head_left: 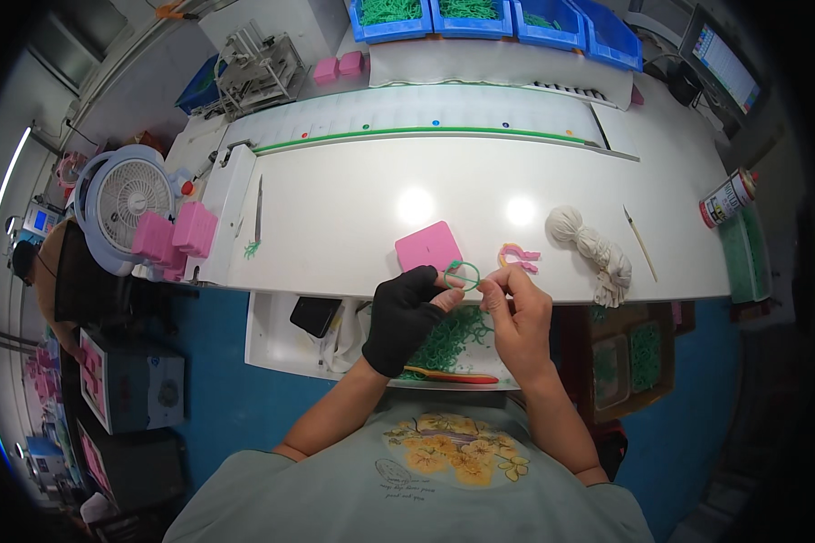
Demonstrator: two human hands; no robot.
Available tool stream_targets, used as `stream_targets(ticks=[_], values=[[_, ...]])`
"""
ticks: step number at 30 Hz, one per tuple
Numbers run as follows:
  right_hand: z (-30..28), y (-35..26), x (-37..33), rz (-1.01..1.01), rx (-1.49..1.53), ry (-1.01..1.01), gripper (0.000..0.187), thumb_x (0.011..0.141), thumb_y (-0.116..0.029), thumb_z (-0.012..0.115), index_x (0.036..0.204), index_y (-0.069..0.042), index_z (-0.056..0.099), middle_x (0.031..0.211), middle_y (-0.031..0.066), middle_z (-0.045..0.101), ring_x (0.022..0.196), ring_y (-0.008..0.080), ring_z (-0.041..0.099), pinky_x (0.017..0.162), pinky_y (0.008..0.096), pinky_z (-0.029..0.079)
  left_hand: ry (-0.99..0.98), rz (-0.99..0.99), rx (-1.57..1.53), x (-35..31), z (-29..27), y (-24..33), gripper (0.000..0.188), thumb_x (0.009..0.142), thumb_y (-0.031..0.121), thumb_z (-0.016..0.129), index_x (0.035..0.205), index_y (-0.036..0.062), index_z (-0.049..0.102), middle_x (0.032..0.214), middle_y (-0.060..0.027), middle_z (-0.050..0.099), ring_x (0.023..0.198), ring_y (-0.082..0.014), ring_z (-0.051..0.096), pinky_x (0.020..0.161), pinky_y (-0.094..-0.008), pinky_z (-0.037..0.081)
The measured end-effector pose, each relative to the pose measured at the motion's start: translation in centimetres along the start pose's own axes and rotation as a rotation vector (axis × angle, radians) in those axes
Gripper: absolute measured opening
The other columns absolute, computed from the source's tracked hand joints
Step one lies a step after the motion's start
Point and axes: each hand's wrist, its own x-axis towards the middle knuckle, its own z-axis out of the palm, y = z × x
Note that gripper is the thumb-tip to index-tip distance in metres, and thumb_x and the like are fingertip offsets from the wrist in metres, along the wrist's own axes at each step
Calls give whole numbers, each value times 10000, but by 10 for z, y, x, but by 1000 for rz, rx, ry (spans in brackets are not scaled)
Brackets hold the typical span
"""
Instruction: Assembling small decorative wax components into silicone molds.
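Observation:
Over the front edge of the white table [353, 226], a thin green ring [476, 271] is held up between my two hands. My left hand [402, 319], in a black glove with bare fingertips, pinches its left side. On the ring's right side the bare thumb and forefinger of my right hand [523, 319] are closed. Just behind the left fingers lies a pink block [427, 242]. A small pink and yellow U-shaped piece [509, 251] rests beyond the right hand. Below the hands, an open drawer [276, 353] holds a heap of green pieces [457, 339] and a red and yellow tool handle [462, 377].
To the right lie a knotted cream cloth [592, 249], a thin brush [641, 242] and a spray can [728, 197]. Tweezers [259, 210] and a fan [134, 195] are left. Blue bins [539, 34] line the back. A box [666, 385] stands below right. Another person [56, 281] sits far left.

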Motion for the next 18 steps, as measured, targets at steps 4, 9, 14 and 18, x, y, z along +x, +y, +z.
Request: stream_targets(ticks=[4,9,14,18], values=[[1,5,-2,10,14,-4,98,914,-51,601,846,14,573,665,81,587,573,127,583,527,259,433,73,68,37,2,0,1,83,857,67,702,930,28,694,775,18,637,700,-47,546,625,-200,445],[5,16,-6,18,27,-66,91,911,-53,595,846,10,585,676,98,601,577,151,593,542,273,446,90,162,120,3,1,5,97,853,59,696,939,15,690,840,-13,628,761,-80,570,670,-223,463],[8,20,-6,-40,-19,-121,70,892,-52,608,854,6,592,699,115,602,598,205,608,558,304,457,79,254,161,3,2,5,127,845,60,699,955,-1,687,879,-36,613,794,-110,582,696,-241,469],[9,20,-6,-104,-55,-132,52,875,-45,616,864,2,596,719,122,592,615,253,604,572,337,457,63,248,160,3,2,5,128,845,68,702,953,-1,691,876,-35,611,787,-107,579,694,-241,466]])
